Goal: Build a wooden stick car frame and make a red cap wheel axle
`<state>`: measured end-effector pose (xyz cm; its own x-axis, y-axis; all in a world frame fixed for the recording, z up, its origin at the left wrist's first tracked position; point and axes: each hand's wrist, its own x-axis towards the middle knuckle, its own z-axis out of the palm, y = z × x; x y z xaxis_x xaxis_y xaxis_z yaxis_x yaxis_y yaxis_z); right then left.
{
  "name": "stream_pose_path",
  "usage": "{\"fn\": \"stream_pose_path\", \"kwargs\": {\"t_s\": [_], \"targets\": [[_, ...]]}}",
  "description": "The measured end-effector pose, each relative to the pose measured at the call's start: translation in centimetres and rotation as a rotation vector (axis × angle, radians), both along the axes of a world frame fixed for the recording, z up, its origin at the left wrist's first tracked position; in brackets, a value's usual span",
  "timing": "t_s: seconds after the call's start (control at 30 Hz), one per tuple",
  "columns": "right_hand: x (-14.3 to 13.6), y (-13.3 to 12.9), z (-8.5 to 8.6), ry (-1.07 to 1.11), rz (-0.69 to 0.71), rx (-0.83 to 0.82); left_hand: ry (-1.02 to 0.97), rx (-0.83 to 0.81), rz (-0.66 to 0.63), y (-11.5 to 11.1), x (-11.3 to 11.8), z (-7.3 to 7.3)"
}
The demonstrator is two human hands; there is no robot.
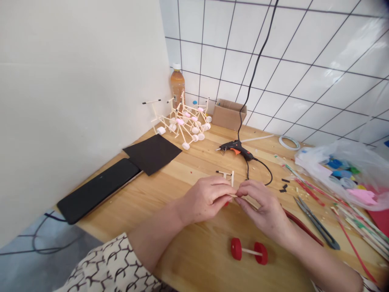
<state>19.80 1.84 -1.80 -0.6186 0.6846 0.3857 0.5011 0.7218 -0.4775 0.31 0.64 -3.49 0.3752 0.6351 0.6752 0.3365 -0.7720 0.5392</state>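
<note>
- Tiled wall [304, 61]: white w/ dark lines, at back
- Surface [197, 251]: light wood, carries most of the stuff
- Plastic bag [373, 162]: clear, far R, colored bits inside
- Black slab [100, 188]: flat, glossy, L edge of surface, tucked by the black sheet [153, 153]
- Stick models [180, 121]: clustered at back L corner, pale sticks w/ pink & white discs
- L hand [209, 198]: thumb & fingers pinched tog. on one end of thin stick, nr middle of surface
- R hand [261, 207]: fingertips also closed on the stick, right beside L hand's tips
- Cardboard box [227, 117]: open top, against wall
- Bottle [178, 85]: amber liquid, white cap, upright behind models
- Glue gun [240, 150]: black w/ orange trigger, lying past the hands, cord up the wall
- Metal tool [316, 223]: pointed, dark grip, R of R forearm
- Red-wheeled axle [251, 252]: pale rod btwn two red wheels, nr side of hands, touching neither
- Tape roll [289, 143]: white ring, flat, back R
- Small stick frame [232, 178]: w/ a black-tipped crossbar, just beyond fingers; lower part hidden
- Thin stick [233, 195]: btwn both hands' fingertips, mostly covered
- Black scraps [283, 188]: tiny, R of glue gun cord
</note>
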Motion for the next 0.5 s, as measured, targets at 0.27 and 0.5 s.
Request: {"fn": "stream_pose_path", "kwargs": {"t_s": [0.27,0.5], "targets": [[-0.05,0.03,-0.07,0.026,0.005,0.032,-0.036,0.075,0.003,0.16,0.16,-0.09],[-0.06,0.12,-0.10,0.032,0.019,0.037,-0.049,0.075,0.008,0.11,0.19,-0.14]]}}
